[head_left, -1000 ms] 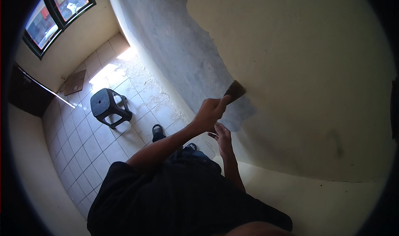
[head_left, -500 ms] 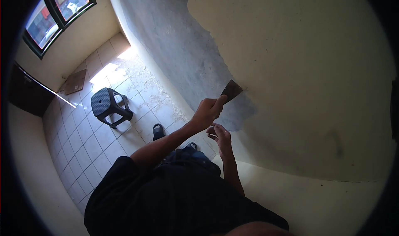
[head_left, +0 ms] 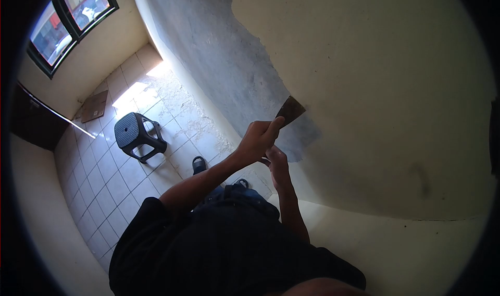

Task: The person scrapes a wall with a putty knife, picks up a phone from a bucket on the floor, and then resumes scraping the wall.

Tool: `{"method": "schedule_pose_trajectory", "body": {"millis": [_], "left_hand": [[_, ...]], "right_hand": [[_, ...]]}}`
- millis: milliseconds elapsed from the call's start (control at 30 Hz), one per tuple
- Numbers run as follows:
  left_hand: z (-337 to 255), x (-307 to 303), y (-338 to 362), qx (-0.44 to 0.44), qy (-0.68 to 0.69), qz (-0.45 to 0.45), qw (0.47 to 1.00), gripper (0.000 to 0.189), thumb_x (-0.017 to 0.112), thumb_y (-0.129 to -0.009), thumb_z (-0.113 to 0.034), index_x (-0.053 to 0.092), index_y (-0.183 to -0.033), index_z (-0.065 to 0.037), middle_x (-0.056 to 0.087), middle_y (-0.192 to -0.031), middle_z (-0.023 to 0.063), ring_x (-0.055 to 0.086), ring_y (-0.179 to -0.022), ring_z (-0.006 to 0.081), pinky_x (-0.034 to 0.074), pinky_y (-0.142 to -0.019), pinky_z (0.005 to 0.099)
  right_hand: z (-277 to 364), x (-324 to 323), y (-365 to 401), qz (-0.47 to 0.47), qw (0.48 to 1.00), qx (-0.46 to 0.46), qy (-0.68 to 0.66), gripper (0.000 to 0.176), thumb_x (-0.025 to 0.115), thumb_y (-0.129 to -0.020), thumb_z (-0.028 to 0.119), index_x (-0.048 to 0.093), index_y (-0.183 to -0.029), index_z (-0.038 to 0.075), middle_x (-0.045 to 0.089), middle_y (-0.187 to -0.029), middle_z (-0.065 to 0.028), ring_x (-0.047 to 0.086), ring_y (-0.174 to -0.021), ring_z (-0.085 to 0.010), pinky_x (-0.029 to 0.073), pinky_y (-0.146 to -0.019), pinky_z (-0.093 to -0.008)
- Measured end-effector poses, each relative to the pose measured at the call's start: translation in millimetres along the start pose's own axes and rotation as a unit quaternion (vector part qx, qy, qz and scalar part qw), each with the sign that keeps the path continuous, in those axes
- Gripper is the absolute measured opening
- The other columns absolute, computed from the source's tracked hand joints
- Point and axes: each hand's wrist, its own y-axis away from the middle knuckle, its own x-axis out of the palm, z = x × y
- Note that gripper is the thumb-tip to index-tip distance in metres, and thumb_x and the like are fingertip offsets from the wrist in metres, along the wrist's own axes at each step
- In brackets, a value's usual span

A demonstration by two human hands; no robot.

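Observation:
My left hand (head_left: 258,139) is closed round the handle of a scraper (head_left: 291,109), its thumb stretched toward the blade. The wide, dark blade lies against the wall, where a grey scraped patch (head_left: 237,72) meets cream paint (head_left: 375,87). Just below, my right hand (head_left: 278,165) is curled close under my left hand, its fingers bent and partly hidden. What it grips there cannot be made out.
A dark plastic stool (head_left: 133,132) stands on the tiled floor (head_left: 107,181). Pale flakes (head_left: 195,124) lie along the wall's foot, near my sandalled feet (head_left: 199,164). A brown flat piece (head_left: 95,107) lies farther back, below a window (head_left: 73,22).
My right hand has moved up against my left hand, and its fingers have curled in. The scraper has hardly shifted on the wall. The view has tilted slightly.

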Motion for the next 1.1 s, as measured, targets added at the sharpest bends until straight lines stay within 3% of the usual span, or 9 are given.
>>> {"method": "schedule_pose_trajectory", "body": {"millis": [133,267,367,467,700,800,900,1000,1100], "left_hand": [[36,-9,34,-0.052,0.011,-0.035,0.998,0.068,0.050,-0.113,-0.052,0.057,-0.065,-0.004,0.050,-0.060,-0.0027,0.046,-0.057,0.0067,0.038,-0.052,0.0306],[50,-2,-3,-0.016,0.004,-0.047,0.999,0.072,0.051,-0.112,-0.053,0.059,-0.066,0.002,0.051,-0.057,-0.0003,0.049,-0.059,0.0081,0.041,-0.053,0.0333],[-61,18,-26,0.066,0.056,-0.021,0.996,0.069,0.053,-0.112,-0.051,0.054,-0.063,-0.001,0.045,-0.057,-0.0029,0.041,-0.056,0.0074,0.036,-0.051,0.0325],[-93,22,-18,0.081,0.086,0.021,0.993,0.068,0.053,-0.112,-0.049,0.053,-0.063,-0.003,0.043,-0.057,-0.0039,0.039,-0.055,0.0070,0.033,-0.050,0.0326],[58,-27,32,-0.114,0.005,-0.072,0.991,0.069,0.050,-0.113,-0.050,0.054,-0.061,-0.005,0.047,-0.056,-0.0029,0.043,-0.055,0.0064,0.035,-0.051,0.0324],[66,-30,51,-0.132,-0.033,-0.041,0.990,0.069,0.051,-0.113,-0.050,0.055,-0.061,-0.004,0.049,-0.057,-0.0022,0.044,-0.055,0.0070,0.037,-0.051,0.0320],[18,4,4,-0.006,-0.007,-0.012,1.000,0.069,0.050,-0.113,-0.050,0.057,-0.063,-0.003,0.049,-0.057,-0.0016,0.046,-0.054,0.0075,0.038,-0.050,0.0324],[9,10,-17,0.006,0.003,0.021,1.000,0.064,0.047,-0.115,-0.052,0.052,-0.065,-0.011,0.046,-0.058,-0.0050,0.041,-0.050,0.0054,0.032,-0.046,0.0289],[-20,-5,8,-0.078,0.042,0.013,0.996,0.068,0.049,-0.113,-0.050,0.057,-0.064,-0.004,0.049,-0.057,-0.0021,0.046,-0.055,0.0079,0.038,-0.051,0.0316]], "right_hand": [[6,-3,2,-0.002,1.000,-0.007,0.009,0.044,0.054,-0.113,0.035,0.066,-0.134,-0.002,0.074,-0.114,-0.0124,0.072,-0.109,-0.0219,0.057,-0.100,-0.0404],[-1,-9,8,-0.021,1.000,0.023,0.003,0.044,0.055,-0.113,0.035,0.067,-0.132,-0.003,0.075,-0.107,-0.0123,0.073,-0.106,-0.0215,0.058,-0.100,-0.0406],[-6,-6,10,-0.006,1.000,0.028,0.005,0.041,0.054,-0.113,0.031,0.066,-0.132,-0.003,0.075,-0.107,-0.0119,0.073,-0.105,-0.0207,0.058,-0.099,-0.0398],[14,6,15,-0.001,1.000,0.008,0.010,0.040,0.053,-0.113,0.030,0.066,-0.132,-0.003,0.075,-0.107,-0.0110,0.072,-0.105,-0.0197,0.058,-0.098,-0.0386],[-5,-39,30,-0.101,0.994,-0.002,-0.040,0.047,0.059,-0.110,0.037,0.064,-0.136,-0.003,0.073,-0.105,-0.0111,0.071,-0.106,-0.0224,0.055,-0.100,-0.0427],[-13,-57,33,-0.125,0.990,0.012,-0.057,0.047,0.058,-0.110,0.036,0.064,-0.136,-0.003,0.073,-0.105,-0.0111,0.070,-0.105,-0.0231,0.055,-0.102,-0.0441],[-18,-62,21,-0.122,0.991,0.011,-0.048,0.042,0.056,-0.111,0.032,0.067,-0.133,-0.002,0.074,-0.104,-0.0101,0.071,-0.103,-0.0210,0.057,-0.097,-0.0411],[12,-44,9,-0.084,0.996,-0.013,-0.016,0.039,0.056,-0.111,0.031,0.068,-0.131,0.000,0.074,-0.103,-0.0084,0.072,-0.101,-0.0188,0.057,-0.094,-0.0392],[28,-33,4,-0.065,0.996,-0.053,-0.009,0.040,0.056,-0.111,0.032,0.069,-0.131,0.000,0.074,-0.103,-0.0084,0.072,-0.101,-0.0191,0.057,-0.094,-0.0389]]}}
